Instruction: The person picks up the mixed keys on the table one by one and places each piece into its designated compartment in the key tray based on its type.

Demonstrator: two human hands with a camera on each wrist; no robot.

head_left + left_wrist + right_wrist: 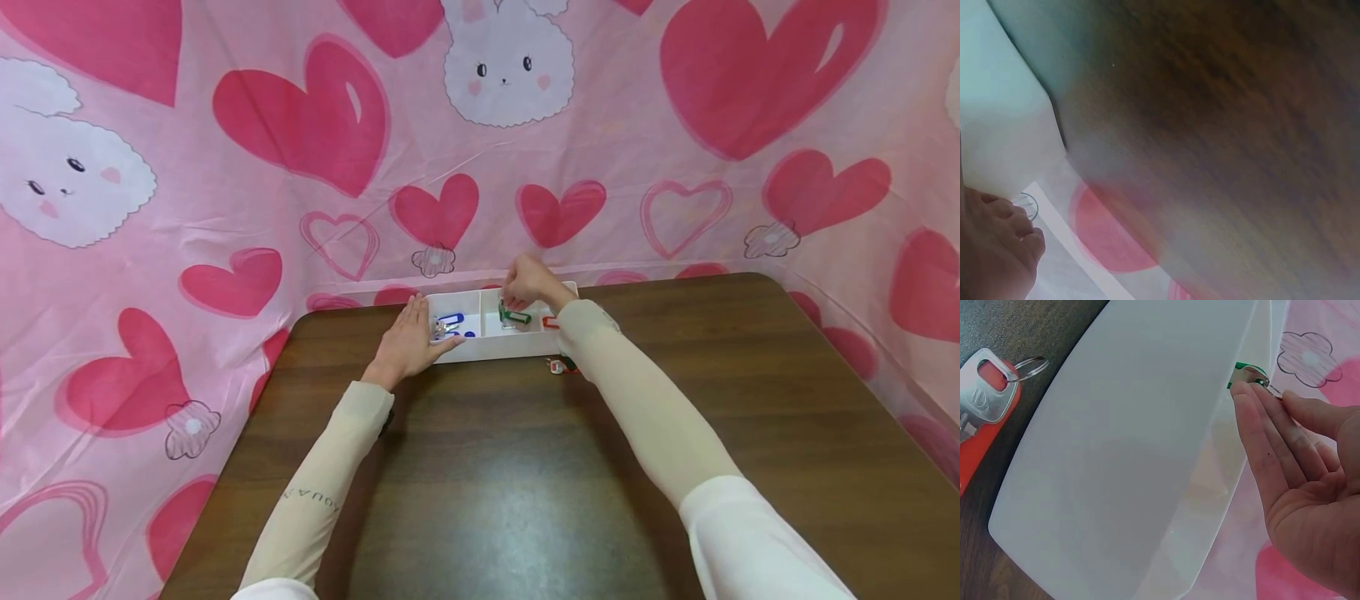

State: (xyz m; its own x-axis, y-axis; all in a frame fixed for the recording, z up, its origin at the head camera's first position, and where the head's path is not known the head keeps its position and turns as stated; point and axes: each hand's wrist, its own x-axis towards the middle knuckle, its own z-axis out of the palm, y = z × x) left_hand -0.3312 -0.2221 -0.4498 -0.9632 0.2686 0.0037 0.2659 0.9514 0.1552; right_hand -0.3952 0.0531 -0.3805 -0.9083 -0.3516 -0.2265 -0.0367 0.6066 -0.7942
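A white divided tray (468, 348) stands at the far side of the table. My left hand (407, 340) rests against its left end, fingers straight and thumb along the front wall. Over the middle compartment, my right hand (528, 283) pinches a small metal ring or key of a green key tag (1250, 367) between thumb and fingers. Another green key tag (517, 317) lies below in that compartment. Blue key tags (451, 318) with keys lie in the left compartment, and a red key tag (551, 322) shows in the right one, partly hidden by my right arm.
On the wooden table (465, 467), just in front of the tray's right part, lies a silver key (984, 394) with a ring and a red tag (979, 450). A pink cloth (337, 250) printed with hearts hangs close behind the tray.
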